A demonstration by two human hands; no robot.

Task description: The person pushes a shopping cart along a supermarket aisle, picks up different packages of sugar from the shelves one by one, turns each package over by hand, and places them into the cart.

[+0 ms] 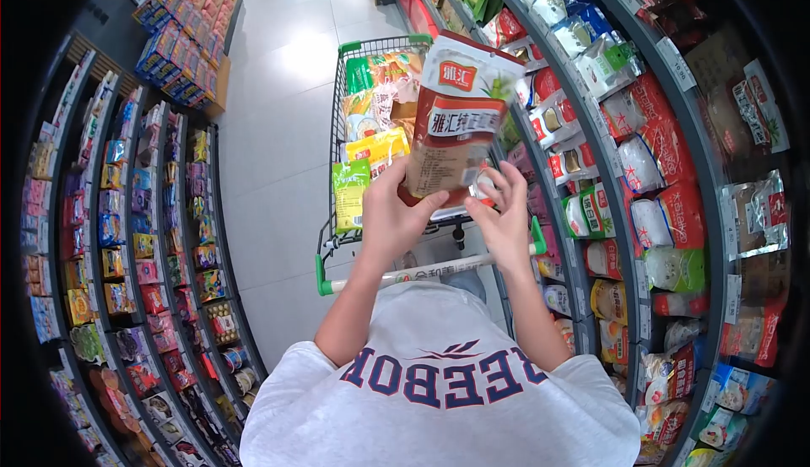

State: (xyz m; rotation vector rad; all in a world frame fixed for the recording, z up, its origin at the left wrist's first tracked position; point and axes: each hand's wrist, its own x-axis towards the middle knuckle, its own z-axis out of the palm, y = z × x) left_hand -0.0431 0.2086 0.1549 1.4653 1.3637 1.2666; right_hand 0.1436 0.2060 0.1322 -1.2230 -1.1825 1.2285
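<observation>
A brown-and-white pouch (460, 113) with a red label and Chinese print is held up over the shopping cart (325, 235). My left hand (396, 214) is closed on its lower left corner, thumb across the front. At the lower right edge is my right hand (504, 214), its fingers bent and spread apart, the thumb tip close to the pouch. Whether those fingertips touch the pouch I cannot tell. Behind the pouch, the cart carries a green packet (352, 193), a yellow packet (380, 151) and other bagged goods. The pouch hides part of the cart's right side.
On the right, tall shelves (633, 214) hold rows of red, white and green bags close to my right arm. Shelves of small packets (152, 248) stand on the left. Stacked boxes (177, 62) rise farther up the tiled aisle (283, 121). The cart's handle (422, 275) is just before my body.
</observation>
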